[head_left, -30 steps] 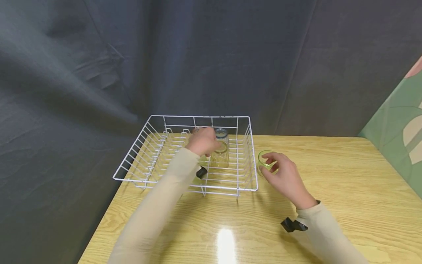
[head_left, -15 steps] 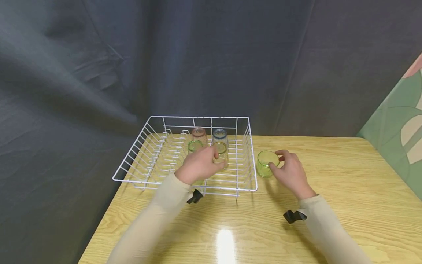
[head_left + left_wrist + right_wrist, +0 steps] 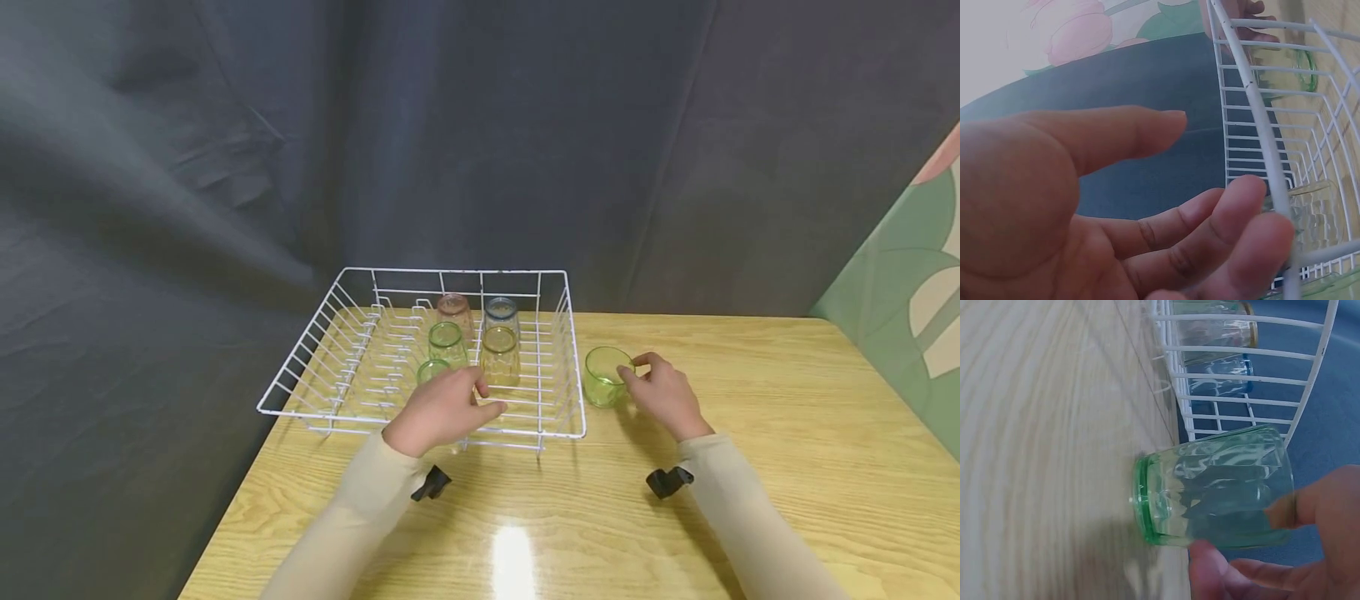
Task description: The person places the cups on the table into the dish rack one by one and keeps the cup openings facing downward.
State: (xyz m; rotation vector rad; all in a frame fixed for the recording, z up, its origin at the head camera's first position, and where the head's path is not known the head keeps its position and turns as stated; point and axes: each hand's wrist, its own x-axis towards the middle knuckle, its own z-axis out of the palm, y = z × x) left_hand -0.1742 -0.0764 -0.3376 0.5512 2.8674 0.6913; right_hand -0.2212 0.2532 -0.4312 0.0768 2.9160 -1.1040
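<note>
My left hand [image 3: 442, 408] hovers over the front rim of a white wire dish rack [image 3: 551, 433], holding nothing. Its thumb and fingers are spread apart in the left wrist view, fingertips near the rack's top wire [image 3: 1260, 125]. Just behind it, a green glass [image 3: 432, 368] is partly hidden. To the right of the rack, my right hand [image 3: 663, 396] holds a light green drinking glass [image 3: 603, 387] between thumb and fingers at its right side. That glass stands upright, its thick base [image 3: 1142, 500] down at the wooden table in the right wrist view.
Inside the rack, upside-down glasses stand close together: a pink one [image 3: 454, 312], a blue one [image 3: 501, 312], a yellow one [image 3: 500, 358] and another green one [image 3: 447, 342]. Plate prongs [image 3: 375, 333] line the rack's left half. A dark curtain [image 3: 525, 150] hangs behind the wooden table [image 3: 787, 400].
My left hand has drawn back from the rear of the rack to its front, uncovering the green and pink glasses. My right hand has shifted slightly right around its glass.
</note>
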